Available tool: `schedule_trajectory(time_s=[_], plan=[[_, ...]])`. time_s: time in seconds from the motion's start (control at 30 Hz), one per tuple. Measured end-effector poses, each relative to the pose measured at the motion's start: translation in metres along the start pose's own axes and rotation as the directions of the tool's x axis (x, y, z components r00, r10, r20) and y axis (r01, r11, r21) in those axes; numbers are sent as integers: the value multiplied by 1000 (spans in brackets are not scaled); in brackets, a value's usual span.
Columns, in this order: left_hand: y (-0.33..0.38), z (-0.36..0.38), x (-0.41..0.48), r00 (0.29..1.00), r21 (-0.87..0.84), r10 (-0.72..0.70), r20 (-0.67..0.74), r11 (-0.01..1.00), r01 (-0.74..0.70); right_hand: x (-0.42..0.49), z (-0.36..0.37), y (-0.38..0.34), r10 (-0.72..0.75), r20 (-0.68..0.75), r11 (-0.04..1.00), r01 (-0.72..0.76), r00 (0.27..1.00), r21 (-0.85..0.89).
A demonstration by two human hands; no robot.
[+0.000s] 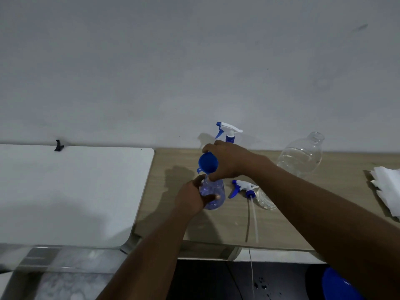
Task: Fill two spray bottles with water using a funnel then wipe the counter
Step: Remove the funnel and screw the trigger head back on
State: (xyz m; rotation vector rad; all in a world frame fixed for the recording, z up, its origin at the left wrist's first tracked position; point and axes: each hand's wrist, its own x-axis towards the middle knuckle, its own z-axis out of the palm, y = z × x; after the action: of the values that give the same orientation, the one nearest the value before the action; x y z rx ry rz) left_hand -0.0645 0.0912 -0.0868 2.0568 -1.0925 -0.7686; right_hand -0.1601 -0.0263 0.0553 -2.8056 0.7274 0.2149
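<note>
Wood-grain table (216, 230) runs along a bare wall; a white tabletop (71, 191) butts against its left edge. Front edge lies close below the hands, open wood between them and it.

Large clear bottle (300, 154), uncapped, stands back right, near the wall. Stack of white paper towels (387, 191) at the far right edge. A capped spray bottle (229, 132) stands behind the right hand, mostly hidden.

Centre: small clear spray bottle (213, 193), open-necked, upright on the table. Left hand (192, 198) reaches in from below, fingers clamped round its body. Right hand (229, 161) comes across from the right, forearm angled down, fingers pinched on a blue funnel (207, 163), tilted, spout at the bottle's mouth.

Loose trigger sprayer (242, 188) lies just right of the bottle, dip tube trailing toward the front edge.
</note>
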Motion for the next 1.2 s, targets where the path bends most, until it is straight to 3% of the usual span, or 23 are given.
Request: schedule_trajectory(time_s=[0.17, 0.33, 0.4, 0.47, 0.53, 0.57, 0.63, 0.73, 0.83, 0.9, 1.07, 1.2], plan=[[-3, -9, 1, 1000, 25, -17, -12, 1000, 18, 6, -11, 6, -8, -33, 997, 10, 999, 71], [-9, -15, 1, 999, -47, -30, -43, 999, 28, -8, -6, 23, 60, -59, 909, -30, 996, 415], [-12, -16, 0, 999, -60, -6, -49, 998, 3, -14, 11, 33, 139, -41, 759, -80, 990, 647], [-15, -18, -1, 998, -50, 26, -57, 998, -28, -21, 36, 43, 227, 10, 527, -131, 974, 840], [-17, -18, -1, 996, -56, 51, -74, 997, -55, -28, 65, 50, 309, 59, 316, -161, 949, 935], [-18, -18, 0, 995, -65, 61, -79, 996, -66, -31, 81, 52, 348, 62, 267, -162, 935, 950], [-20, -17, 0, 994, -67, 77, -81, 994, -82, -37, 113, 51, 435, 16, 311, -167, 901, 936], [-23, -20, 2, 993, -44, 88, -74, 995, -92, -49, 155, 43, 486, -96, 496, -184, 869, 848], [-28, -25, 3, 994, -66, 73, -76, 995, -79, -60, 187, 36, 491, -122, 723, -325, 863, 610], [-29, -26, 3, 995, -83, 65, -73, 994, -71, -64, 201, 34, 484, -151, 803, -370, 862, 467], [-35, -19, 6, 995, -155, 55, -86, 986, -68, -65, 206, 36, 454, -137, 882, -422, 881, 209], [-38, -19, 6, 992, -112, 72, -100, 990, -83, -55, 179, 44, 463, -331, 842, -291, 823, 454]])
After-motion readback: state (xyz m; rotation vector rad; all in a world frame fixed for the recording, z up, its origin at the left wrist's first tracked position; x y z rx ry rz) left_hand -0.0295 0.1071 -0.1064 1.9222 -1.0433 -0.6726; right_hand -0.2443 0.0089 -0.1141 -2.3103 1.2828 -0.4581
